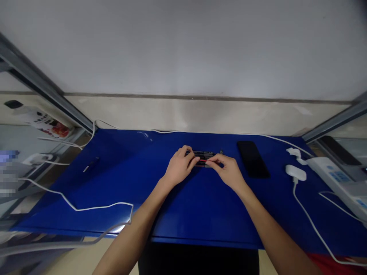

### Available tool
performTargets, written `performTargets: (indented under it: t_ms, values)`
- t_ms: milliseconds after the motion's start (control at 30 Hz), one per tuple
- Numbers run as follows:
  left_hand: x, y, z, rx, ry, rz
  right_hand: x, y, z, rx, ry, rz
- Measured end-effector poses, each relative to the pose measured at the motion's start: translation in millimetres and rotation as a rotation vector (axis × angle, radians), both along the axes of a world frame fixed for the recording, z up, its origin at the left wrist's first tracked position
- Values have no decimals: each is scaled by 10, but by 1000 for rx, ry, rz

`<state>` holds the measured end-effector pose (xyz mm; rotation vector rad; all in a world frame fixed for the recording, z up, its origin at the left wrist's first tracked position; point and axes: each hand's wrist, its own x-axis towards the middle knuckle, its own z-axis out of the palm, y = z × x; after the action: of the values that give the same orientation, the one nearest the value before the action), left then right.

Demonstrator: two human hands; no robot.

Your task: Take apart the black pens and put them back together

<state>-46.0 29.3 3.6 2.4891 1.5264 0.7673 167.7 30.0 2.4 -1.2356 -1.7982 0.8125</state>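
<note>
A row of several slim dark pens lies side by side on the blue tabletop, with a red one along the near side. My left hand has its fingers curled over the left ends of the pens, thumb on the near side. At the right end of the red pen, the thumb and forefinger of my right hand are pinched together on it. Both hands hide parts of the row. Just beyond my right fingertips is a small dark piece, too small to name.
To the right lie a black phone, a white earbud case on a cable, and a white power strip. Another pen-like item lies at the left of the blue tabletop. A white cable crosses the left side; a wall stands behind.
</note>
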Motion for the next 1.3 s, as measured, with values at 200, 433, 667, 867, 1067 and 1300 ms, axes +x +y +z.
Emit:
performTargets:
  t_ms: [200,433,667,867,1067,1300]
  values:
    - [37,-3,-31,-14,70,20,8,2,2,67,-103,-63]
    - [6,21,-55,-13,50,86,382,215,-173,177,-444,-250]
    - [6,28,-44,-15,40,108,447,208,-210,27,-551,-362]
    - [4,31,-58,-5,63,125,419,226,-173,115,-450,-398]
    - [-1,31,-66,-4,61,138,253,130,31,85,-108,-156]
    - [-11,38,-49,-14,47,175,214,99,34,10,58,-208]
